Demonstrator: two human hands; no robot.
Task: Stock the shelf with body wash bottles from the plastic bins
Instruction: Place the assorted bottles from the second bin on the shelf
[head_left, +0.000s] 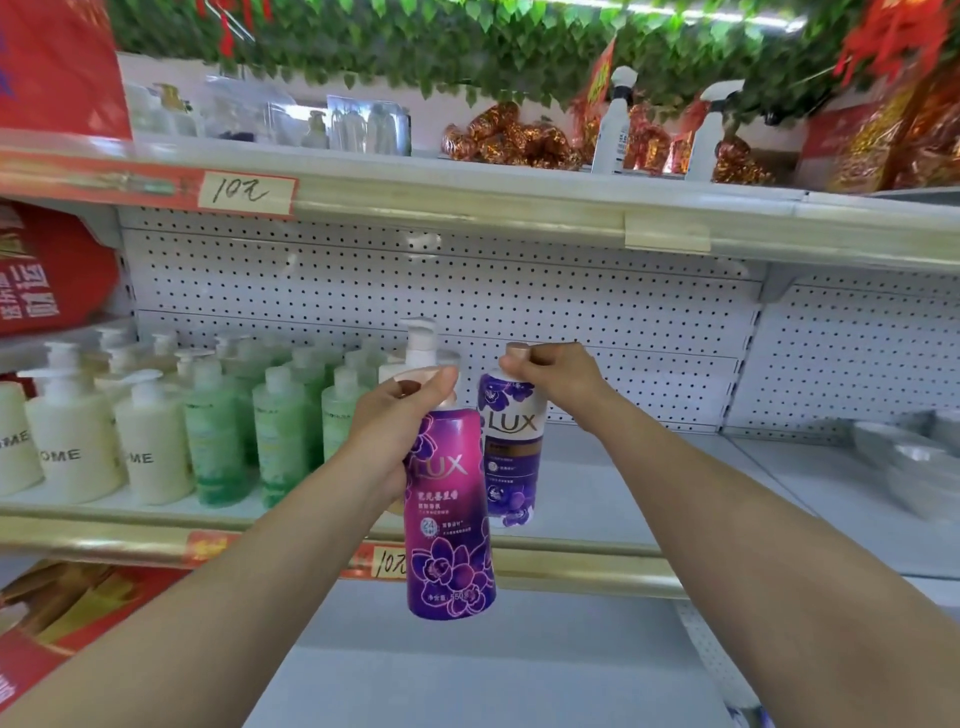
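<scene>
A glossy magenta-and-purple LUX body wash bottle (449, 514) with a flower print hangs in front of the shelf's edge, gripped at its neck by the left hand (402, 415). Just to its right, the right hand (553, 374) pinches the rose-gold cap of a white-and-purple LUX bottle (511, 447), upright over the grey metal shelf (649, 499); whether its base touches cannot be told. Translucent green pump bottles (218, 436) and cream pump bottles (72, 447) stand to the left, before a white pegboard back panel (467, 291).
</scene>
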